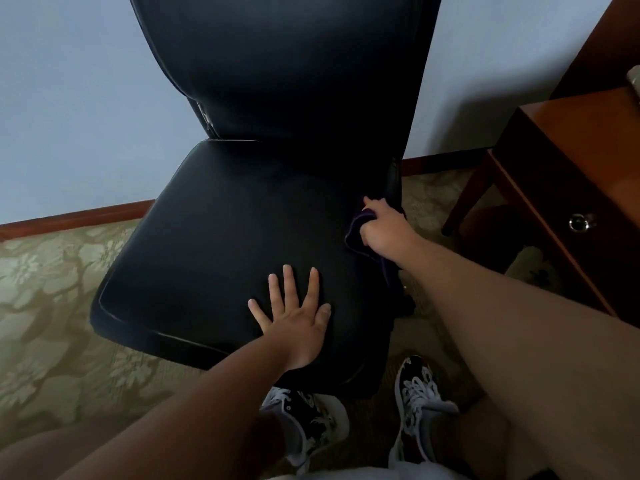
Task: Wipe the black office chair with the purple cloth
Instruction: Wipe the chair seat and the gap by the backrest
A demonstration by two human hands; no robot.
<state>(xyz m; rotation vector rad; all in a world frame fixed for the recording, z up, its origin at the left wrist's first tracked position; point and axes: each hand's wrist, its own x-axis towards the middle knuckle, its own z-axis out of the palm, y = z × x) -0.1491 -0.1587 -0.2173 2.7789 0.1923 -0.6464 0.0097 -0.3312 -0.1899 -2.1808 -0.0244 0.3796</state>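
The black office chair [235, 230] fills the middle of the head view, its seat facing me and its tall backrest rising behind. My left hand [294, 317] lies flat on the front of the seat, fingers spread. My right hand [384, 226] grips the purple cloth [356, 233] against the seat's right edge, beside the lower backrest. Most of the cloth is hidden under that hand; a fold hangs down below the wrist.
A brown wooden desk [571, 174] with a metal drawer pull [580, 221] stands close on the right. A pale wall with a wooden baseboard [76, 218] runs behind the chair. Patterned green carpet [52, 306] covers the floor, and my two sneakers [415, 396] stand just before the seat.
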